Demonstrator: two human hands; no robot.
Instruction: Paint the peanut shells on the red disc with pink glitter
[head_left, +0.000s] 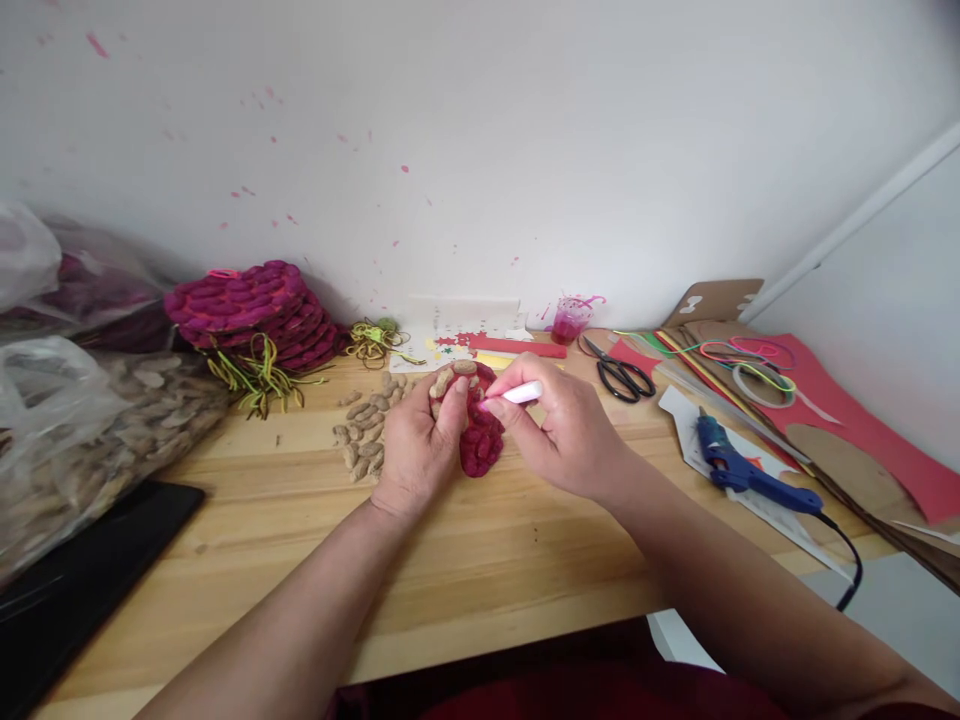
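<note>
My left hand [424, 435] grips the left side of a peanut-covered piece [481, 445], thumb on top. Part of the piece is dark magenta, while the peanuts near my left thumb are plain tan. A white brush or pen [523, 392] with a pink tip is pinched in my right hand [562, 425], its tip at the piece's surface. Loose peanuts [366, 430] lie on the wooden table just left of my left hand. Behind the hands stands a clear cup [571, 320] of pink liquid.
Stacked magenta peanut pieces [255, 310] and a bag of peanuts [112, 430] are at the left, above a black flat object [105, 590]. Black scissors [621, 375], a blue glue gun [757, 480], coloured cords and red sheets [862, 420] lie at the right.
</note>
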